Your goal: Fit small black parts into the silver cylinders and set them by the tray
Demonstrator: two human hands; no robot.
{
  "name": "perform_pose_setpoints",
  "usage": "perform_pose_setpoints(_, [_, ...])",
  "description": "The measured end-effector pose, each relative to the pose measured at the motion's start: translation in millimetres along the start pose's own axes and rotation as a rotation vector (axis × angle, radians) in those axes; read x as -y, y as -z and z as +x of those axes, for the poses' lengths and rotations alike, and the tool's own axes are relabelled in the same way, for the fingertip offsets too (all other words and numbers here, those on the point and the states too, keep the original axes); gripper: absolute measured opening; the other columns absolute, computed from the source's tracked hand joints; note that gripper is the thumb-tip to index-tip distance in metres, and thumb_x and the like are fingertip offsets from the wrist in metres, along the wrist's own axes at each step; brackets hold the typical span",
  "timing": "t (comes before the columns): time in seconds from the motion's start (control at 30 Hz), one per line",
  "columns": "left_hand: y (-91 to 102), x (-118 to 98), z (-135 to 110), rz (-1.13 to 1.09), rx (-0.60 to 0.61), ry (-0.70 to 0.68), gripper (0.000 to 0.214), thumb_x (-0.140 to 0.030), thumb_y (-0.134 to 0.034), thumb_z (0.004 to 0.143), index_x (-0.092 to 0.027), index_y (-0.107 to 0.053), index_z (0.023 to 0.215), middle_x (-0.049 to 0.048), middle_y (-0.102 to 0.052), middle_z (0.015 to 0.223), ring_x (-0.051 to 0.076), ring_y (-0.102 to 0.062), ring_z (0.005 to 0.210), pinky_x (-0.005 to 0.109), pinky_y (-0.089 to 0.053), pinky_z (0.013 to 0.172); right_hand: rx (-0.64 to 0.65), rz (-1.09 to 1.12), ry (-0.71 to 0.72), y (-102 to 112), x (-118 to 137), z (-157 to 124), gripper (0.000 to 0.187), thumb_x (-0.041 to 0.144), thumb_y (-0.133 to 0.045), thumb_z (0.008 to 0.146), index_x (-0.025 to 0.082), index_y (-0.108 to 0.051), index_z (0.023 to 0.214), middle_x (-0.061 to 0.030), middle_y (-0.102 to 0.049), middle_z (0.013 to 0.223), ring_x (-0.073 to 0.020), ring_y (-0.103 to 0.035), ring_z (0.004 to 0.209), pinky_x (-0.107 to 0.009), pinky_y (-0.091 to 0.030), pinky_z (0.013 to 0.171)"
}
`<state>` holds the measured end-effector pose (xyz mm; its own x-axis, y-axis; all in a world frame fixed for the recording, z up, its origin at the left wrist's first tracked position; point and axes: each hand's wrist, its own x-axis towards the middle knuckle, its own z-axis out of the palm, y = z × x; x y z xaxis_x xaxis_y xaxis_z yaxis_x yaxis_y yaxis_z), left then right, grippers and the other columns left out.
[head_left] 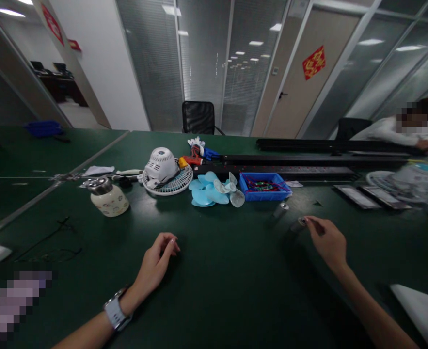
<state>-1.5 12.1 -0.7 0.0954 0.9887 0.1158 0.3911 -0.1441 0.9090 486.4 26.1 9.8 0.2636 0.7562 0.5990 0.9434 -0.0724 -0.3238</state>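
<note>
My right hand (326,240) reaches to the right of the middle, thumb and fingertips pinched at the top of a small silver metal cylinder (297,225). It looks like a small motor, but blur hides the detail. A second silver cylinder (281,209) stands just behind it, to the left, on the dark green table (228,276). My left hand (159,257) rests on the table left of the middle, fingers curled in and nothing visible in them. A watch (117,310) is on the left wrist. Light blue fan blades (208,190) lie beyond both hands.
A blue tray (266,194) with wires sits behind the cylinders. Left of the blades are a white fan (163,167), an orange power drill (195,154) and a cream flask (110,199). Long black rails (286,169) span the back. Another person's arm (384,133) is at far right.
</note>
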Motion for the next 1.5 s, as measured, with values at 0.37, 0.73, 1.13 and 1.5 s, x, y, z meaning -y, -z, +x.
perform_pose_setpoints(0.37, [-0.5, 0, 0, -0.001, -0.016, 0.002, 0.019, -0.038, -0.046, 0.096, -0.022, -0.054, 0.1, 0.0011, -0.066, 0.08, 0.019, -0.065, 0.074, 0.031, -0.051, 0.07, 0.049, -0.1, 0.019, 7, 9, -1, 0.053, 0.057, -0.035, 0.093, 0.02, -0.071, 0.104, -0.0078, -0.067, 0.084, -0.0194, -0.06, 0.067, -0.03, -0.042, 0.057])
perform_pose_setpoints(0.73, [-0.1, 0, 1, 0.008, -0.003, -0.005, 0.019, -0.039, -0.046, 0.096, -0.022, -0.054, 0.101, 0.0011, -0.066, 0.08, 0.019, -0.065, 0.073, 0.031, -0.051, 0.07, -0.126, -0.284, 0.134, 11, 24, 4, 0.054, 0.056, -0.046, 0.089, 0.019, -0.064, 0.124, -0.014, -0.066, 0.108, -0.0292, -0.06, 0.099, -0.042, -0.038, 0.084])
perform_pose_setpoints(1.13, [-0.7, -3, 1, 0.0, -0.013, -0.018, 0.021, -0.041, -0.048, 0.094, -0.022, -0.056, 0.098, 0.0008, -0.067, 0.078, 0.019, -0.066, 0.072, 0.031, -0.051, 0.069, 0.285, -0.172, 0.193, -32, 47, 58, 0.047, 0.061, -0.053, 0.081, 0.021, -0.074, 0.094, -0.0095, -0.075, 0.088, -0.0303, -0.067, 0.089, -0.06, -0.022, 0.1])
perform_pose_setpoints(1.5, [-32.3, -44, -19, 0.05, 0.069, -0.251, 0.024, -0.029, -0.067, 0.085, -0.024, -0.063, 0.108, 0.0067, -0.069, 0.109, 0.023, -0.066, 0.099, 0.037, -0.054, 0.088, 0.668, 0.595, 0.508, -20, 217, -45, 0.037, 0.037, -0.08, 0.066, 0.027, -0.071, 0.1, -0.0031, -0.074, 0.104, -0.0228, -0.066, 0.102, -0.051, -0.025, 0.107])
